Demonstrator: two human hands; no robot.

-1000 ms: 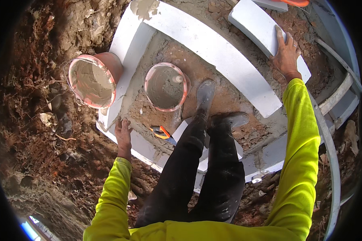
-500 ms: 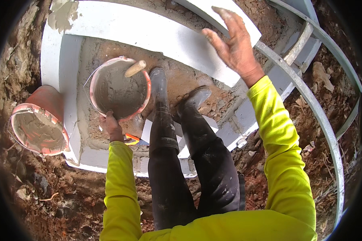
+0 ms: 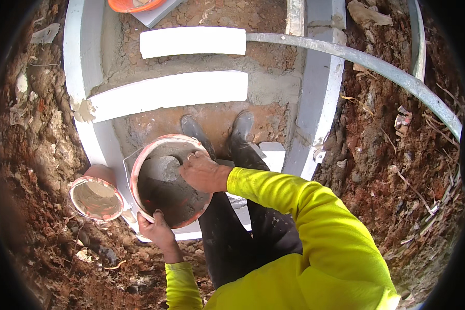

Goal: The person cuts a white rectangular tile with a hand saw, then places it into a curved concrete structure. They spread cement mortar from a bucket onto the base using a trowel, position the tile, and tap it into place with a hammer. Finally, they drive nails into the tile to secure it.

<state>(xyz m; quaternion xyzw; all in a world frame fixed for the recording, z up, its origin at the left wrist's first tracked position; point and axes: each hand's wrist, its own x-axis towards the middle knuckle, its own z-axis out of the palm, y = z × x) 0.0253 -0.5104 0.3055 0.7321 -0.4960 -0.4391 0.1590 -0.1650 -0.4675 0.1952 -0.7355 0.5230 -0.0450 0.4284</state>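
Note:
My left hand point(image 3: 158, 231) grips the near rim of an orange bucket point(image 3: 134, 182), which is tilted and partly full of wet grey mortar point(image 3: 163, 195). Inside the bucket, my right hand point(image 3: 204, 171) is closed round a trowel, its handle hidden by the fingers. The mortar-smeared trowel blade point(image 3: 160, 168) points left over the mortar. Just beyond the bucket lies a long white block point(image 3: 170, 93) with a mortar smear at its left end. A second orange bucket point(image 3: 96, 192), coated inside with mortar, stands to the left.
Another white block point(image 3: 194, 41) lies farther off, touching a metal bar point(image 3: 367, 59) that runs out to the right. Pale walls point(image 3: 82, 67) border the trench on both sides, with rough soil point(image 3: 398, 206) beyond. An orange container point(image 3: 137, 4) shows at the far edge.
My right hand has left the space above the white blocks and taken hold of the trowel in the bucket. The bucket now tilts toward me, still held by my left hand. The view has shifted.

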